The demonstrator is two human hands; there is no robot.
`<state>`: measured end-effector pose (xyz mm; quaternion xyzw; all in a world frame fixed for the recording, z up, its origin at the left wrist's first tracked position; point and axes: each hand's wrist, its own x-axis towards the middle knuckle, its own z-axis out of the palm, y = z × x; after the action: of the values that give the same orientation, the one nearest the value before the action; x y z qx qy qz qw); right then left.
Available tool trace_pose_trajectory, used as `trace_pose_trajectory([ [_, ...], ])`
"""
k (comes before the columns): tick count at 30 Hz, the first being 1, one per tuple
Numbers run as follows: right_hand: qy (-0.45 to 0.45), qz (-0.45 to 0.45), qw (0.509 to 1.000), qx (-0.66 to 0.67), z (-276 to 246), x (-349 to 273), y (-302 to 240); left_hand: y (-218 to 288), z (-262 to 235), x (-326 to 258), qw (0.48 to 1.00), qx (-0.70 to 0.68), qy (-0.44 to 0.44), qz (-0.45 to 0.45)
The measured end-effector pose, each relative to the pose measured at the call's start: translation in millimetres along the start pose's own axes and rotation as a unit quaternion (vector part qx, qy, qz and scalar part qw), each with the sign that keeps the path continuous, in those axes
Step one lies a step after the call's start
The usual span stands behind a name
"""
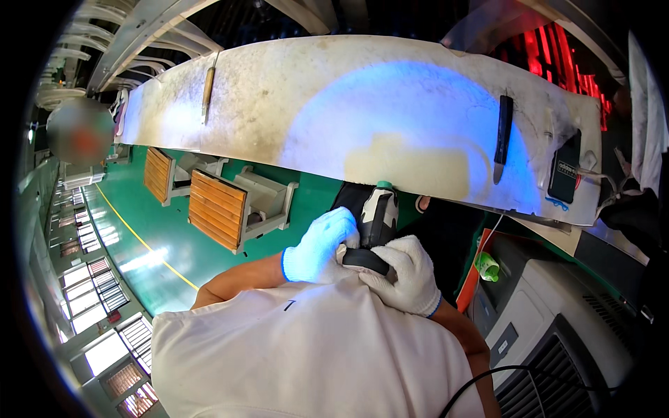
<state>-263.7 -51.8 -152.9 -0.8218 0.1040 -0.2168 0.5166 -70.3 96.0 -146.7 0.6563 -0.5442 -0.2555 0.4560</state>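
Both of my hands wear white knit gloves and meet close to my chest. My right hand [405, 277] grips the black base of a black and grey hand-held lamp [377, 217] with a green tip. My left hand [320, 244] rests against the lamp's left side. The lamp points up at a long white, dirt-stained panel [279, 104], where a blue glow [411, 111] spreads around a pale yellowish patch [408, 167]. My white shirt fills the lower middle of the view.
A black tool [503, 136] and a black phone [564, 167] lie on the panel's right part; a thin brownish tool [208, 90] lies at its left. Orange slatted racks [216, 209] stand on the green floor. A grey machine [557, 327] sits at right. A person is far left.
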Motion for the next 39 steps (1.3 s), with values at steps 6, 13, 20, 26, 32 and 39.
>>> trace_pose_trajectory([
  [6, -0.01, 0.015, 1.0, 0.023, -3, 11, 8, 7, 1, 6, 0.99, -0.061, 0.003, -0.129],
  [13, 0.01, 0.118, 0.984, 0.129, -7, 21, 4, 1, 0, 8, 0.976, -0.105, -0.026, -0.19],
  [20, 0.035, 0.216, 0.966, 0.139, -4, 23, -12, 14, 1, 8, 0.966, -0.099, 0.031, -0.237],
  [26, 0.027, 0.218, 0.973, -0.068, -14, 27, -24, 15, -16, 22, 0.951, -0.112, -0.063, -0.28],
  [32, -0.035, 0.319, 0.935, 0.152, -3, 23, -6, -2, 0, 6, 0.976, -0.124, -0.043, -0.175],
  [39, -0.016, 0.142, 0.973, 0.183, -47, 44, -114, 81, -41, 24, 0.988, -0.043, 0.03, 0.148],
])
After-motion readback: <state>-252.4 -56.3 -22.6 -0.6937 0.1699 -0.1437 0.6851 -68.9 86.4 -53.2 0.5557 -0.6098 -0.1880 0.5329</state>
